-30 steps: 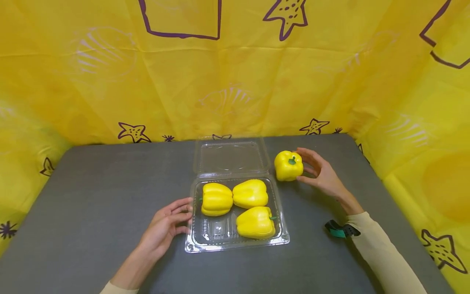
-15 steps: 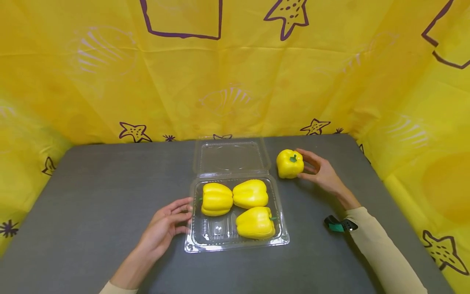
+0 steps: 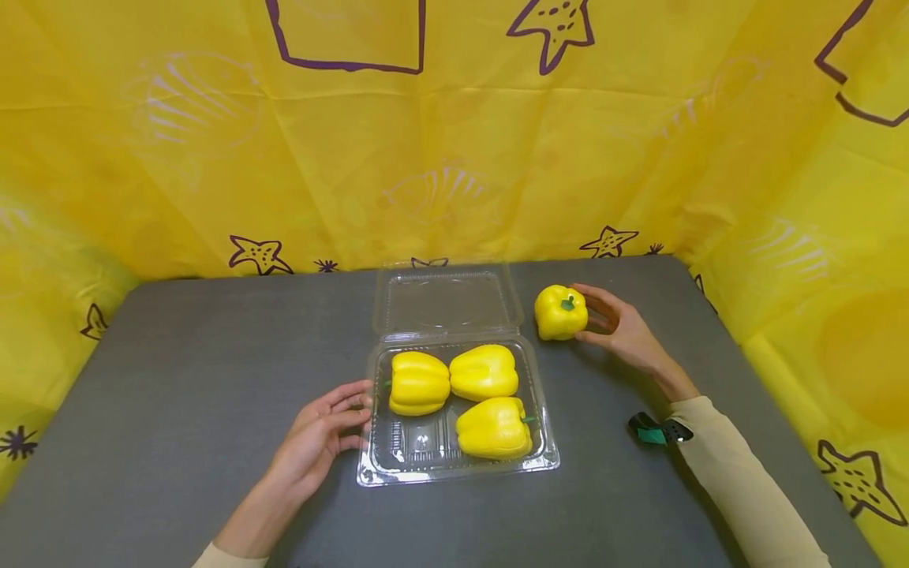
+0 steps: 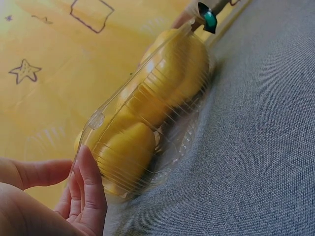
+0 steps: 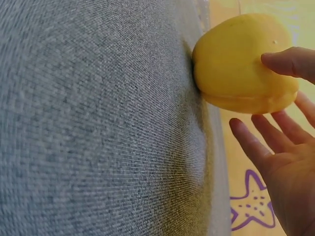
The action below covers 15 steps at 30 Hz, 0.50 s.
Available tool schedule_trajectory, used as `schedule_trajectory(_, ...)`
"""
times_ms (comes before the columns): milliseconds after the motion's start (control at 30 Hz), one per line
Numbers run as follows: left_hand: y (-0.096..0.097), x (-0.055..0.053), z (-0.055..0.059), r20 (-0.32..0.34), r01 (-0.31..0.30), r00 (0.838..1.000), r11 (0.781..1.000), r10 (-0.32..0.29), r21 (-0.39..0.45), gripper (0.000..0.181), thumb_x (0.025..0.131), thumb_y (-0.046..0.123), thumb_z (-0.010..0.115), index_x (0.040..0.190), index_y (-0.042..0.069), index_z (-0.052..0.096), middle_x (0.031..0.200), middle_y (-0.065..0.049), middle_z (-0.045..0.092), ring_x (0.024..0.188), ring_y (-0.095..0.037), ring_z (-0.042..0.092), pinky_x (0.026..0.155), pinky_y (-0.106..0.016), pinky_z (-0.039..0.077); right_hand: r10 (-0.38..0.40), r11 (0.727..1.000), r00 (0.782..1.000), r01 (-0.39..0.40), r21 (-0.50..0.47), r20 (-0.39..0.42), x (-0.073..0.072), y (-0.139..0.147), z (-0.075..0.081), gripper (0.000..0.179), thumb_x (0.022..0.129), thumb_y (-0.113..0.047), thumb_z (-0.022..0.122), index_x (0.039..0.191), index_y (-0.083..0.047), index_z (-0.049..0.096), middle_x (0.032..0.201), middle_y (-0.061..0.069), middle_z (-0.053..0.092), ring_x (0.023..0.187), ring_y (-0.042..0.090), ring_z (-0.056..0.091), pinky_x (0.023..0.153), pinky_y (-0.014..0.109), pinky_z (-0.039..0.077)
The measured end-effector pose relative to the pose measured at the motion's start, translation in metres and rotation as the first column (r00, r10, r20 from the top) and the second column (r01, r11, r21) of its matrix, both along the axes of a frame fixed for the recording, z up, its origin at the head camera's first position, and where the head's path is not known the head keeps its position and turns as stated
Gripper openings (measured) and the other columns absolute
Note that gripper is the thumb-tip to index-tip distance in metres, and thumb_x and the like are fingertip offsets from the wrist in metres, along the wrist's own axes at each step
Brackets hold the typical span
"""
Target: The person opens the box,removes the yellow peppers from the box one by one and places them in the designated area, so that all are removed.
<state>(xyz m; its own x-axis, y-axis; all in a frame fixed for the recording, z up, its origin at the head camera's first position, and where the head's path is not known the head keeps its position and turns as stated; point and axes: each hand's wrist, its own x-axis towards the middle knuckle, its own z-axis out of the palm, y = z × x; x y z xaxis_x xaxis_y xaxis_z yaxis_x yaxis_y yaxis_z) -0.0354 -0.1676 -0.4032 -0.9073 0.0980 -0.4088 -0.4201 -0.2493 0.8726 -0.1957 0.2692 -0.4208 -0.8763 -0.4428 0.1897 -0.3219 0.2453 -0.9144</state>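
A clear plastic clamshell container (image 3: 454,476) lies on the table with its lid (image 3: 447,306) folded back. Three yellow bell peppers lie on their sides in its base: a left one (image 3: 419,384), a back one (image 3: 485,372) and a front one (image 3: 495,428). My left hand (image 3: 316,438) pinches the container's left rim between thumb and fingers (image 4: 91,189). To the right of the lid, a fourth yellow bell pepper (image 3: 559,313) stands on the table, green stem up. My right hand (image 3: 625,335) holds it from the right, thumb on one side and fingers on the other.
The grey table (image 3: 213,379) has a yellow patterned cloth (image 3: 454,134) behind it and at both sides. A dark band with a green patch (image 3: 660,432) is on the right wrist.
The fourth bell pepper and my right hand have shifted slightly away from me and to the right. The left hand, the container and the peppers in it stay put.
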Motion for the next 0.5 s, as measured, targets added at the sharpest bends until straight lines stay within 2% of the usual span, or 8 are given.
schedule_trajectory(167, 0.0, 0.0, 0.0, 0.0, -0.001, 1.0, 1.0, 0.001, 0.002, 0.05, 0.089, -0.005, 0.057, 0.137, -0.005, 0.044, 0.1, -0.003, 0.061, 0.076, -0.014, 0.06, 0.065, -0.027, 0.058, 0.004, 1.0, 1.0, -0.004, 0.007, 0.0, 0.001, 0.001, 0.004, 0.075, 0.081, 0.01, 0.072, 0.147, 0.0, 0.039, 0.15, 0.023, 0.038, 0.134, 0.014, 0.042, 0.101, 0.019, 0.044)
schedule_trajectory(267, -0.001, 0.0, -0.001, 0.001, 0.002, 1.0, 1.0, -0.002, 0.005, 0.05, 0.09, -0.005, 0.057, 0.137, -0.004, 0.044, 0.1, -0.003, 0.061, 0.076, -0.013, 0.06, 0.065, -0.028, 0.058, -0.007, 0.999, 1.0, 0.007, 0.038, 0.005, 0.004, 0.001, 0.01, 0.075, 0.081, 0.007, 0.074, 0.147, -0.003, 0.039, 0.15, 0.02, 0.039, 0.134, 0.02, 0.044, 0.102, 0.024, 0.045)
schedule_trajectory(400, -0.001, -0.001, -0.001, 0.001, 0.009, 1.0, 1.0, -0.009, 0.012, 0.05, 0.09, -0.005, 0.056, 0.138, -0.004, 0.043, 0.1, -0.002, 0.061, 0.076, -0.013, 0.06, 0.066, -0.028, 0.058, -0.03, 0.996, 1.0, 0.029, 0.088, 0.004, 0.009, 0.002, 0.019, 0.074, 0.083, 0.002, 0.074, 0.148, -0.008, 0.04, 0.15, 0.016, 0.041, 0.132, 0.032, 0.045, 0.104, 0.044, 0.045)
schedule_trajectory(500, -0.001, -0.001, -0.001, 0.004, 0.008, 1.0, 1.0, -0.008, 0.017, 0.05, 0.09, -0.005, 0.056, 0.138, -0.004, 0.043, 0.1, -0.002, 0.061, 0.076, -0.013, 0.06, 0.066, -0.028, 0.057, -0.031, 0.994, 0.999, 0.032, 0.101, -0.006, 0.011, 0.002, 0.022, 0.073, 0.083, 0.001, 0.074, 0.148, -0.008, 0.041, 0.15, 0.016, 0.041, 0.131, 0.037, 0.044, 0.104, 0.056, 0.04)
